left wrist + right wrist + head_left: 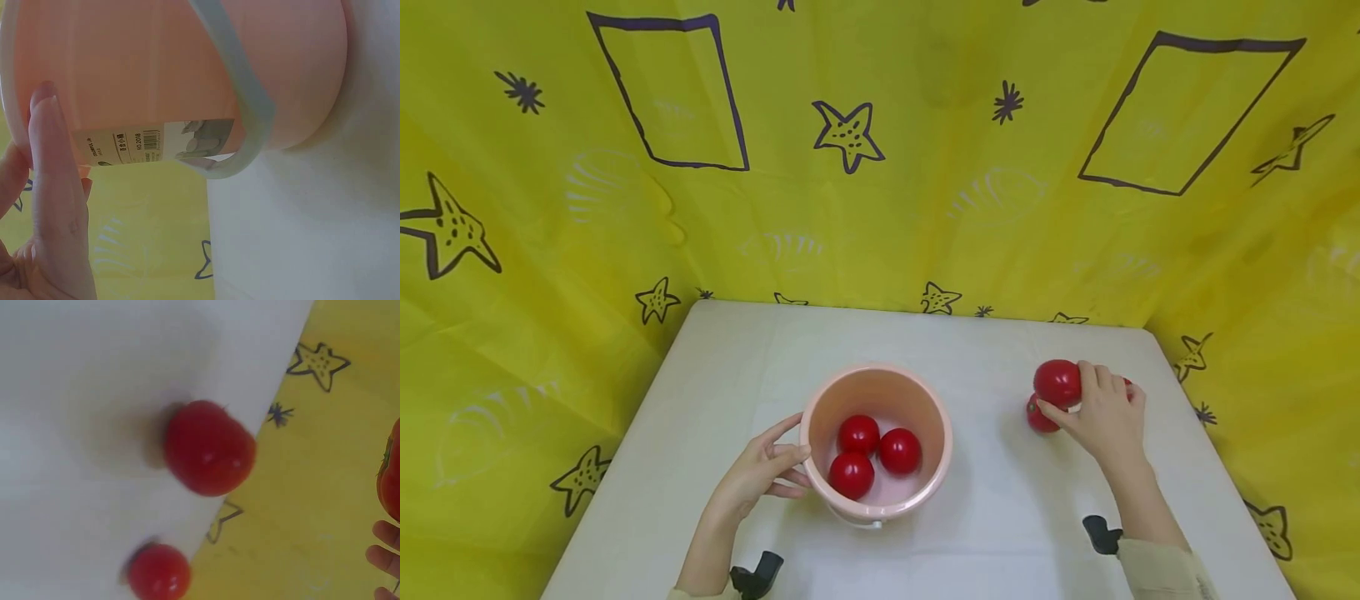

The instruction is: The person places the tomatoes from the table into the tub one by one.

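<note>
A pink bucket (936,492) with a pale handle stands upright on the table, three tomatoes (852,476) inside it. My left hand (760,471) touches its left side, fingers spread and the thumb laid against the outer wall just under the rim; the left wrist view shows that straight thumb (56,169) close up. Over on the right, my right hand (1108,412) holds a red tomato (1057,383) above the table. In the right wrist view this tomato (390,478) shows a green stem end, fingertips beside it. Below lies another tomato (1041,416); one more is mostly hidden behind the hand.
The white table (992,533) carries everything. A yellow curtain (910,208) printed with starfish hangs behind it and along both sides. In the right wrist view, two tomatoes (209,448) rest near the table edge. The bucket bears a paper label (153,140).
</note>
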### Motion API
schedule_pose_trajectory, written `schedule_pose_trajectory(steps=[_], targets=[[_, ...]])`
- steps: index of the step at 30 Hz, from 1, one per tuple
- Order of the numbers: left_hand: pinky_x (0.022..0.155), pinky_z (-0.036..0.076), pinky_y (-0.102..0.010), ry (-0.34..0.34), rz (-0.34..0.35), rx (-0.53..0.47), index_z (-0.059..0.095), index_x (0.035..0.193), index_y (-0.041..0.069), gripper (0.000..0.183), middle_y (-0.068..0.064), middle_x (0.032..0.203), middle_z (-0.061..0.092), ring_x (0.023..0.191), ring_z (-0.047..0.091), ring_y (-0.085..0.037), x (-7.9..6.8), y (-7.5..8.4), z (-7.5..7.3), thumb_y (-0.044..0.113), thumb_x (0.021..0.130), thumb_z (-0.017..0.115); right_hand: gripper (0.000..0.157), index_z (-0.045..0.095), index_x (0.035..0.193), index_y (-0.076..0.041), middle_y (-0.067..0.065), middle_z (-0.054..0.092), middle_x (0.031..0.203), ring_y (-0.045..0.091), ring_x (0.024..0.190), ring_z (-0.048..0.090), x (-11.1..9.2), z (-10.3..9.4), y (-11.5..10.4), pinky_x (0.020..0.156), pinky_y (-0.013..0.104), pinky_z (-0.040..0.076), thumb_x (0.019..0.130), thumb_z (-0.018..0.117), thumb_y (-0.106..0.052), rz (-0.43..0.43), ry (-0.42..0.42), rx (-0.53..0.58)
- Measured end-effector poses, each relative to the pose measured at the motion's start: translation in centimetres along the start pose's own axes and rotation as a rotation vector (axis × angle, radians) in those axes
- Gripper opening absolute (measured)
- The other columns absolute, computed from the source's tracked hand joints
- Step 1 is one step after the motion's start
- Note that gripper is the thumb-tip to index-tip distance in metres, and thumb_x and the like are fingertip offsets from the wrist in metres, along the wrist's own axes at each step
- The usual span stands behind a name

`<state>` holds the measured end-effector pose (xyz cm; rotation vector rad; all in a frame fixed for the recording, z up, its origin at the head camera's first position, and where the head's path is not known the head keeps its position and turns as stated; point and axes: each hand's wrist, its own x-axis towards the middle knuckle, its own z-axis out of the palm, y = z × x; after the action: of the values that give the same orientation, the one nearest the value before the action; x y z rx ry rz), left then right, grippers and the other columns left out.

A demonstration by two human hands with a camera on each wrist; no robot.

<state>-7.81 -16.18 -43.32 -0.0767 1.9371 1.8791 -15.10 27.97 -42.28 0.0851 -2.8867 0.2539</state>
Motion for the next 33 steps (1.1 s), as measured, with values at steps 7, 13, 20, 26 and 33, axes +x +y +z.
schedule_pose_trajectory(steps=[7,13,20,26,33], targets=[[0.065,0.055,-0.041,-0.013,0.016,-0.005,0.023,0.143,0.005,0.064,-0.021,0.098,0.064,0.075,0.066,-0.033,0.1,0.0,-0.1,0.019,0.09,0.056,0.083,0.04,0.122,0.0,0.022,0.046,0.115,0.039,0.106,0.04,1.8,-1.7,-6.0,0.088,0.061,0.03,0.062,0.077,-0.044,-0.198,0.033,-0.024],[0.067,0.054,-0.045,-0.018,0.017,-0.015,0.023,0.143,0.005,0.065,-0.021,0.098,0.064,0.074,0.067,-0.029,0.1,-0.2,-0.1,0.02,0.09,0.057,0.085,0.045,0.122,-0.004,0.017,0.051,0.117,0.033,0.108,0.045,2.0,-2.1,-10.7,0.091,0.056,0.035,0.058,0.079,-0.046,-0.382,0.042,0.0],[0.069,0.054,-0.046,-0.02,0.011,-0.018,0.023,0.143,0.005,0.065,-0.024,0.1,0.063,0.073,0.067,-0.028,0.1,-0.2,-0.1,0.019,0.089,0.058,0.081,0.049,0.121,-0.009,0.011,0.053,0.116,0.026,0.107,0.047,1.5,-0.9,-15.0,0.092,0.05,0.036,0.058,0.077,-0.051,-0.569,-0.02,-0.001],[0.068,0.054,-0.045,-0.017,0.007,-0.025,0.023,0.143,0.005,0.065,-0.025,0.1,0.063,0.073,0.067,-0.028,0.1,-0.2,-0.1,0.02,0.089,0.058,0.082,0.047,0.126,-0.011,0.008,0.051,0.118,0.024,0.109,0.044,0.9,0.6,-17.7,0.094,0.048,0.035,0.062,0.072,-0.055,-0.726,-0.115,-0.043],[0.067,0.054,-0.045,-0.016,0.01,-0.027,0.023,0.143,0.006,0.064,-0.025,0.1,0.063,0.073,0.067,-0.03,0.2,-0.3,-0.2,0.019,0.09,0.056,0.082,0.046,0.13,-0.014,0.005,0.049,0.124,0.023,0.117,0.04,0.6,2.6,-19.1,0.099,0.048,0.031,0.064,0.073,-0.054,-0.879,-0.238,-0.084]])
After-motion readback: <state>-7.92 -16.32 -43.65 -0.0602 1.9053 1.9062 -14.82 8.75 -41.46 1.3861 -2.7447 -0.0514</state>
